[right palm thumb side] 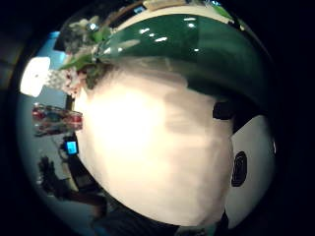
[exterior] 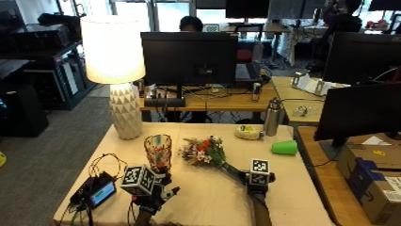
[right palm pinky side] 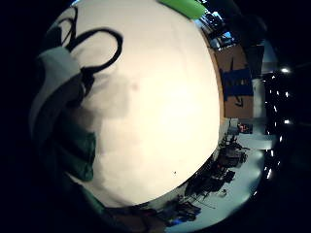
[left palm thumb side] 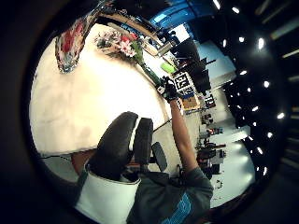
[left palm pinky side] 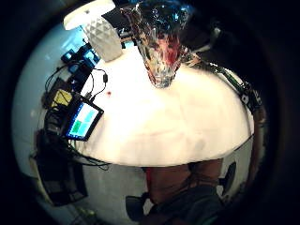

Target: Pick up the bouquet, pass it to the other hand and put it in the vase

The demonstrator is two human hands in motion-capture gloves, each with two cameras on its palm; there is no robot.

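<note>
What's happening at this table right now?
A person at a table is working with a bouquet and a glass vase. The right hand grips the bouquet's dark green stem end, with the flowers lying on the tabletop toward the vase. The left hand hovers near the vase's base, fingers spread, holding nothing. The vase stands upright with no flowers in it.
</note>
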